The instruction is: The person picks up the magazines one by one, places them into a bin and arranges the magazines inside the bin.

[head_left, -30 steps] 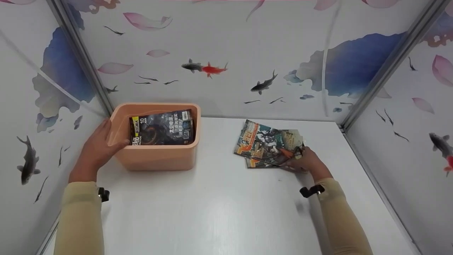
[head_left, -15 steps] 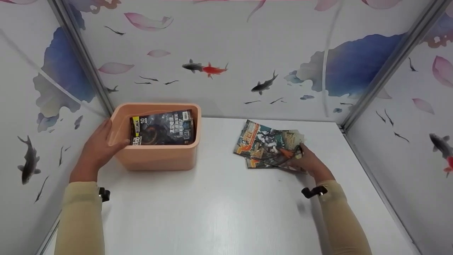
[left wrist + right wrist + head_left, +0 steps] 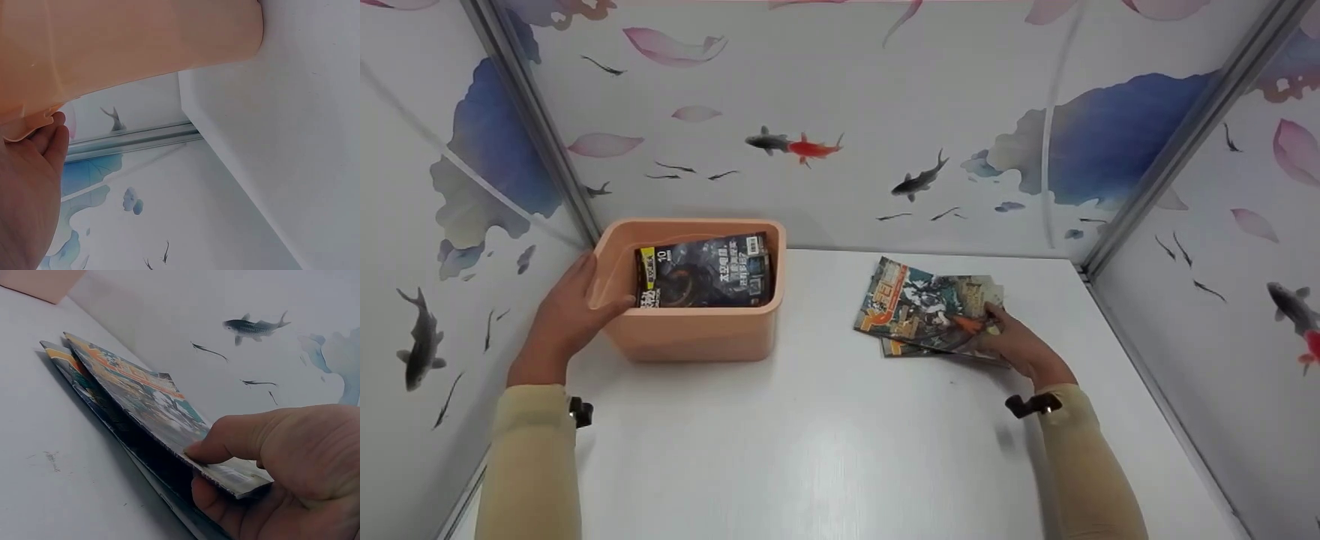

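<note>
At the table's left stands a peach-coloured plastic bin (image 3: 697, 335), with a dark-covered magazine (image 3: 697, 274) lying on top inside it. My left hand (image 3: 564, 319) grips the bin's left rim, thumb over the near edge; in the left wrist view the fingers (image 3: 55, 143) reach under the rim. On the right, my right hand (image 3: 1020, 345) pinches the near right corner of a colourful magazine (image 3: 919, 304), thumb above and fingers beneath. The right wrist view shows this magazine (image 3: 140, 402) raised slightly off another magazine (image 3: 84, 385) under it, with a dark gap between them.
A white table (image 3: 810, 435) carries everything. Patterned panels with painted fish close in the back (image 3: 840, 202), left and right sides, joined by metal corner posts (image 3: 1185, 142). What lies under the top magazine in the bin is mostly hidden.
My right hand has shifted slightly left along the magazine's edge and now pinches its corner; the top magazine has lifted a little. The left hand and the bin have stayed put.
</note>
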### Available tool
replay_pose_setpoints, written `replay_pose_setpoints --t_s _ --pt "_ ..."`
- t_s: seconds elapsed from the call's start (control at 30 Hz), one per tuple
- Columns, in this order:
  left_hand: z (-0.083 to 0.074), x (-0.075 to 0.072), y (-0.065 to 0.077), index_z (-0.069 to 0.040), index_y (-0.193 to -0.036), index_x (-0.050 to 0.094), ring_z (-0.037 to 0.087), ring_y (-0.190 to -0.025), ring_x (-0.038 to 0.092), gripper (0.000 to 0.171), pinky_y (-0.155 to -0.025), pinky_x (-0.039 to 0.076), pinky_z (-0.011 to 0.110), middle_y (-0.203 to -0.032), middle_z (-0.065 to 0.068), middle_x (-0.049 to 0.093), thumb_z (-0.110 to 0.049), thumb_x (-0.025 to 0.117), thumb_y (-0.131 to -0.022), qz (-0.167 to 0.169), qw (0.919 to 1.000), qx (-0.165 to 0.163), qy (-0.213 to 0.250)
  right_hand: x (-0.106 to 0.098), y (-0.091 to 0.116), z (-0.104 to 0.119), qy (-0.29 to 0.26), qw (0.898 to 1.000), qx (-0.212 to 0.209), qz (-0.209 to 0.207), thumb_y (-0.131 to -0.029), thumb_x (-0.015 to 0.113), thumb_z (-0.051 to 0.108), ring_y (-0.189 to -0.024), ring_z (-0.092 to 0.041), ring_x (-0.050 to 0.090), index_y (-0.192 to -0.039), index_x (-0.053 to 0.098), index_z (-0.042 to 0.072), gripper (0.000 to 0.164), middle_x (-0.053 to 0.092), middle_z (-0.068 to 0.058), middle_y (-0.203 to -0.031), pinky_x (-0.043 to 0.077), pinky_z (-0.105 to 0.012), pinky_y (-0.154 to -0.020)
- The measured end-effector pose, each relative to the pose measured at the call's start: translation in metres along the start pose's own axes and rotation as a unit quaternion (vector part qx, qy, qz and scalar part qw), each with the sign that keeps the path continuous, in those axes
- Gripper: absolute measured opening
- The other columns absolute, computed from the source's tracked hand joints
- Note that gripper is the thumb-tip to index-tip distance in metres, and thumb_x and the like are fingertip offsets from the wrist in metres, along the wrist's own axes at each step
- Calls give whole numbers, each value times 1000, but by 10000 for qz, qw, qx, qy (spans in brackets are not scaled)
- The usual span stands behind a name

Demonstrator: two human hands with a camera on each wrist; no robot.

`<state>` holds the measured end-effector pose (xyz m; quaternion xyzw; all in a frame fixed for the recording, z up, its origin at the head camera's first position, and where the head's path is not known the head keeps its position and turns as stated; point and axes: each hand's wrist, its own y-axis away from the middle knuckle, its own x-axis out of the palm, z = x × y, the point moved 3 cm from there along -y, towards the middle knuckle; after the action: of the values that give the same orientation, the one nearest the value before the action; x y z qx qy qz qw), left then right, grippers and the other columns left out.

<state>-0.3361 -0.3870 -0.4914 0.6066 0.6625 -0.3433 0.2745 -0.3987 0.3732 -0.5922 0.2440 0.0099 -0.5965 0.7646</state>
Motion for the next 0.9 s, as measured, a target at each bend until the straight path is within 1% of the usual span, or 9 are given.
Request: replay_pose_setpoints --t_s 0.17,0.27,0.37,0.47,0.5,0.57,0.67,0.8,0.9 --pt "2 0 0 -11 -178 1 54 -166 10 122 -125 16 81 -185 19 1 -72 70 -98 1 10000 -12 -1 -2 -1 -6 -99 9999 -94 -25 -95 83 14 -159 -37 28 -181 6 23 115 -2 -16 -185 42 -45 -114" --pt "2 0 0 -12 -178 0 54 -167 9 122 -126 15 81 -185 19 1 -73 69 -98 14 10000 -31 5 -3 -1 -9 -195 9995 -215 -106 -100 80 17 -164 -38 22 -181 9 23 108 -4 -16 -185 43 -45 -112" --pt "2 0 0 -12 -178 0 54 -167 8 122 -126 15 81 -185 19 0 -73 69 -98 26 10000 -34 20 -2 -2 -11 -398 9985 -284 -264 -106 78 24 -162 -39 31 -181 12 22 99 4 -20 -184 45 -42 -113" --pt "2 0 0 -13 -178 0 54 -167 8 122 -126 15 81 -185 19 0 -73 70 -98 26 10000 -40 34 0 -3 -12 -464 9974 -347 -428 -109 75 29 -152 -37 47 -180 15 21 94 13 -24 -181 49 -35 -108" --pt "2 0 0 -12 -178 0 54 -167 9 122 -126 15 80 -185 19 1 -72 70 -98 20 10000 -36 39 1 -3 -11 -443 9972 -368 -477 -109 75 30 -148 -35 50 -180 16 20 93 15 -24 -181 51 -32 -105" --pt "2 0 -1 -12 -178 1 54 -167 9 122 -126 15 80 -185 19 2 -72 71 -98 5 10000 -36 46 1 -2 -10 -357 9971 -435 -513 -109 75 29 -147 -37 51 -180 16 19 93 11 -25 -182 52 -30 -99" --pt "2 0 0 -11 -178 1 53 -167 9 123 -126 15 80 -185 19 3 -71 71 -98 -2 10000 -48 65 1 -2 -9 -191 9972 -489 -525 -108 76 27 -154 -39 43 -180 15 17 95 4 -23 -184 51 -31 -99" --pt "2 0 0 -11 -178 1 53 -167 8 122 -127 14 79 -185 19 3 -71 71 -98 0 10000 -24 67 2 -3 -10 -146 9977 -475 -452 -106 79 24 -161 -41 32 -180 11 17 100 0 -19 -185 50 -40 -111" --pt "2 0 0 -11 -178 1 53 -167 8 122 -127 14 79 -185 19 2 -71 70 -98 14 10000 -35 66 2 -3 -12 -192 9978 -481 -426 -105 80 23 -162 -41 31 -180 10 18 102 -1 -17 -185 48 -47 -116"
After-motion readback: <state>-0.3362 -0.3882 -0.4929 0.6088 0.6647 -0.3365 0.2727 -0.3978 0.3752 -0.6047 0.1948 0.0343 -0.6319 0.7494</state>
